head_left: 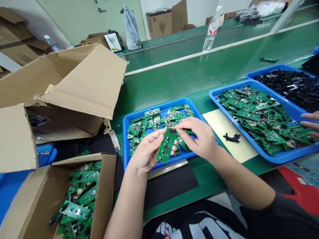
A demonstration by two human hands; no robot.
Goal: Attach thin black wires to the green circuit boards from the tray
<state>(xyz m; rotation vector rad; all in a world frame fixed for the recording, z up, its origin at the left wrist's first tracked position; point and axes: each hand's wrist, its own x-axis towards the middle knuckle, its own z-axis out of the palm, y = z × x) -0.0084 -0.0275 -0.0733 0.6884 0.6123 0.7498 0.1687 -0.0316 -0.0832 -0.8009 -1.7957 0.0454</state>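
A green circuit board [164,147] is held tilted above the middle blue tray, its component side facing me. My left hand [149,149] grips it along its lower part, thumb on one edge and fingertips behind the other. At the board's upper end sits a small black part [172,130]. My right hand [199,136] pinches thumb and forefinger at that end, right beside the black part; whether a separate small piece is between the fingertips is hidden. Beneath both hands, many similar boards [136,127] lie loosely in the blue tray [126,146].
At right, a blue tray [214,94] is heaped with boards, and another person's hand [311,122] touches it. Behind it, a tray holds black parts [294,84]. Black pieces [231,137] lie on yellowish paper. Cardboard boxes [107,186] stand left; a water bottle [211,31] stands behind.
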